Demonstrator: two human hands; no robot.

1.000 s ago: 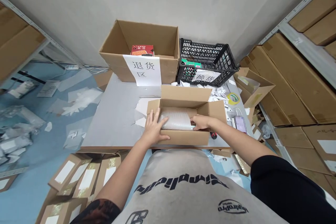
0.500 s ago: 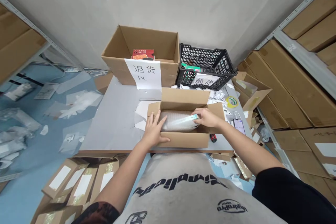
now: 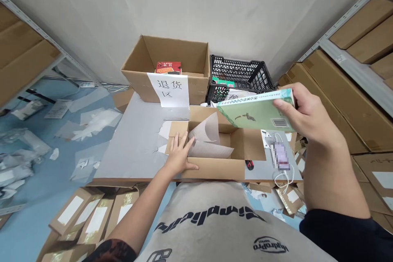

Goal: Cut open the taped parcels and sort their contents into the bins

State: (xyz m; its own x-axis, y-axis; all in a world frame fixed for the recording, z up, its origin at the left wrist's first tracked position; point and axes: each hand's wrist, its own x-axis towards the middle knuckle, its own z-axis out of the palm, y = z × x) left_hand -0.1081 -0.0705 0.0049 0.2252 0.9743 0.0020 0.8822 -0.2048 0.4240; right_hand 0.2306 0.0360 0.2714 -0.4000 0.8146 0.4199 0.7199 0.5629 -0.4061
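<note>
My right hand point(image 3: 307, 110) grips a light green book point(image 3: 258, 112) by its right end, raised above the table; a barcode and a small picture show on its cover. Below it an open cardboard box point(image 3: 215, 168) stands on the table, with crumpled wrapping sheet point(image 3: 208, 147) inside. My left hand point(image 3: 179, 153) lies with spread fingers on the left end of that box, over its edge. Nothing is held in the left hand.
At the back of the table are a big cardboard box point(image 3: 196, 88) with a red book point(image 3: 168, 67) in it and a black crate point(image 3: 242, 69). A red-and-black cutter point(image 3: 249, 165) and a phone point(image 3: 281, 156) lie to the right. Boxes point(image 3: 98, 213) fill the floor at lower left.
My right hand has lifted the book out of the box, up and to the right. Wrapping sheet is left inside. My left hand stays on the box.
</note>
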